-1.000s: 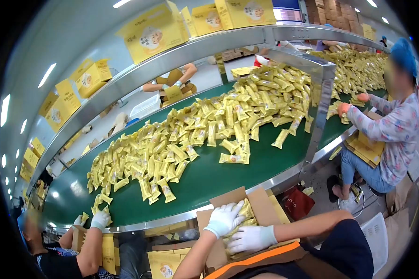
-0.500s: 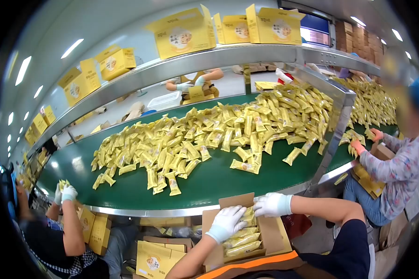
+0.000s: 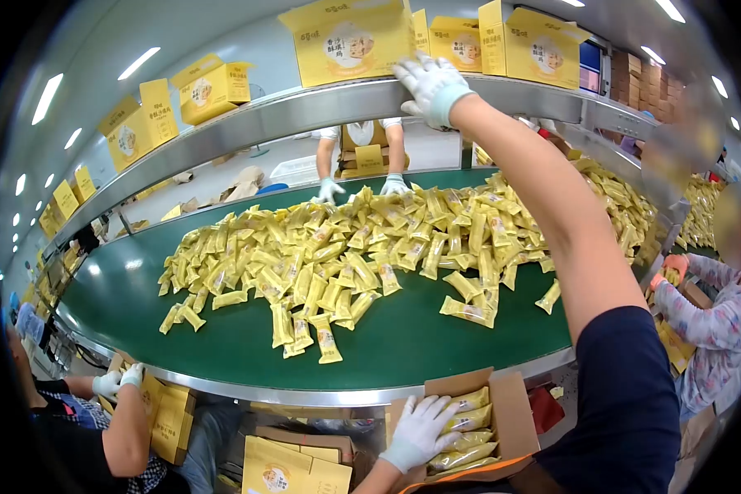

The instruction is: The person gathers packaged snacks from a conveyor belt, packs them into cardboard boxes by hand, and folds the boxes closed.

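Note:
My left hand [image 3: 420, 432] wears a white glove and lies with outstretched fingers at the left side of an open cardboard box [image 3: 514, 416]. Inside that box is a row of yellow wrapped snack packets [image 3: 469, 454], partly covered by the fingers. My right hand [image 3: 435, 89], also gloved, is raised to the metal shelf above the belt. Its fingers are spread at the lower right corner of a large open yellow carton [image 3: 354, 49]; whether they touch it I cannot tell. Below the arm, a heap of the same packets [image 3: 346, 255] covers the green conveyor belt [image 3: 403, 354].
More yellow cartons [image 3: 543, 49] stand along the shelf [image 3: 305, 103]. Flattened yellow cartons [image 3: 280, 469] lie at lower left. A co-worker's gloved hands [image 3: 119, 380] are at the left, another's [image 3: 362, 189] across the belt, and a third's orange-gloved hands [image 3: 673, 267] at the right.
My right hand has gone from the cardboard box up to the shelf. My left hand stays at the box. The co-worker opposite has reached both hands onto the heap.

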